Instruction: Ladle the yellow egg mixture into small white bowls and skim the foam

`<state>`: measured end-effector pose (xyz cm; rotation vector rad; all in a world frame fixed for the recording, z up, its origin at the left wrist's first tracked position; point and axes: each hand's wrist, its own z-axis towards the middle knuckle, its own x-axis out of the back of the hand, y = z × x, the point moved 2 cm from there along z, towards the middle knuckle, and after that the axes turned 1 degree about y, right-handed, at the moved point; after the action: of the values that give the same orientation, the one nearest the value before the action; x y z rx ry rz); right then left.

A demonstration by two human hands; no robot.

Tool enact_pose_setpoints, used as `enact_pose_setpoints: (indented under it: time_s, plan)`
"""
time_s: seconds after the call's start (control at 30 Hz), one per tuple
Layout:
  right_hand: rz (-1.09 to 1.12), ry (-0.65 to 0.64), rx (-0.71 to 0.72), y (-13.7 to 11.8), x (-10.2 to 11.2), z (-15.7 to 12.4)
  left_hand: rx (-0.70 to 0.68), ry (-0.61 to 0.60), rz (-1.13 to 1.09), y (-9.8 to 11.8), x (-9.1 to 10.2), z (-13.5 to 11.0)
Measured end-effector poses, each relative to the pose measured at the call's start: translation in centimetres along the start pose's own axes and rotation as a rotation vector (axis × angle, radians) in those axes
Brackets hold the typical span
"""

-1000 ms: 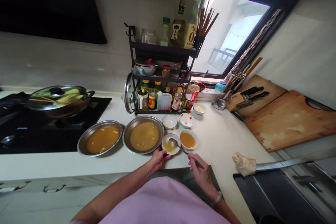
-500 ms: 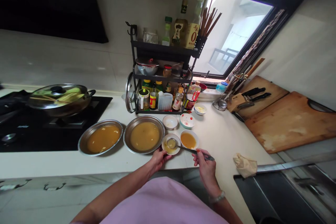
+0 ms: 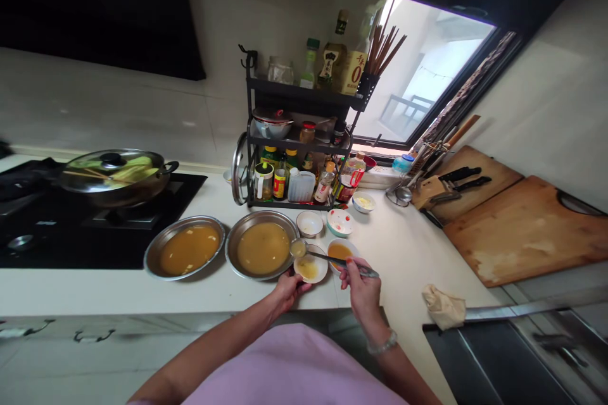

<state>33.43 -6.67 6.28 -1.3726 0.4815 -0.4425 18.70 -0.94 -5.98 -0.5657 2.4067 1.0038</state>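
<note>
My right hand (image 3: 360,286) grips the dark handle of a ladle (image 3: 299,248), whose bowl holds yellowish liquid and hangs at the right rim of a metal basin (image 3: 291,220) of cloudy brown liquid. Closed on the near-left edge of a small white bowl (image 3: 323,273), my left hand (image 3: 288,290) keeps it beside that basin. A little yellowish liquid lies in this bowl. Partly behind the ladle handle is another white bowl (image 3: 355,248) with orange-brown liquid. To the left stands a second metal basin (image 3: 151,266) of orange-brown liquid with pale pieces floating in it.
Behind are a small bowl (image 3: 310,224), a red-dotted bowl (image 3: 340,223) and a bowl of chopped pale bits (image 3: 363,202). A black rack (image 3: 304,139) carries bottles and jars. A lidded pan (image 3: 118,183) sits on the stove. Cutting boards (image 3: 527,228) and a cloth (image 3: 444,305) are at right.
My right hand has moved the ladle left and up, out of the small white bowl to the basin's rim. My left hand stays on the small bowl. The view has shifted slightly.
</note>
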Motion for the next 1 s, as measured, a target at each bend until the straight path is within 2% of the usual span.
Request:
enact_pose_setpoints:
  time_s: [0.17,0.27,0.4,0.47,0.53,0.67,0.8,0.9,1.0]
  plan:
    - [-0.076,-0.127,0.111,0.7,-2.9,-0.3,0.009,-0.002,0.013,-0.3,0.2,0.4]
    - [-0.176,-0.237,0.247,1.0,-4.2,-0.9,-0.004,-0.037,0.007,-0.3,0.2,0.4]
    - [-0.312,-0.404,0.529,0.3,-4.6,-1.7,-0.015,-0.037,-0.006,-0.2,0.1,0.0]
    - [-0.338,-0.424,0.596,-0.1,-3.9,-1.8,-0.008,-0.028,-0.013,-0.1,0.0,-0.2]
    - [-0.343,-0.390,0.593,0.0,-2.7,-1.7,0.002,-0.015,-0.018,0.0,0.0,-0.2]
    - [-0.347,-0.315,0.473,1.1,0.6,-1.6,0.006,-0.018,-0.030,0.0,0.2,-0.1]
    - [-0.416,-0.331,0.409,1.1,3.4,-2.1,0.018,0.001,-0.025,-0.1,0.4,0.0]
    - [-0.449,-0.353,0.378,0.8,4.5,-2.7,0.014,0.015,-0.007,-0.1,0.3,-0.1]
    - [-0.425,-0.337,0.315,1.3,4.7,-3.2,0.011,-0.012,0.000,0.0,0.1,-0.2]
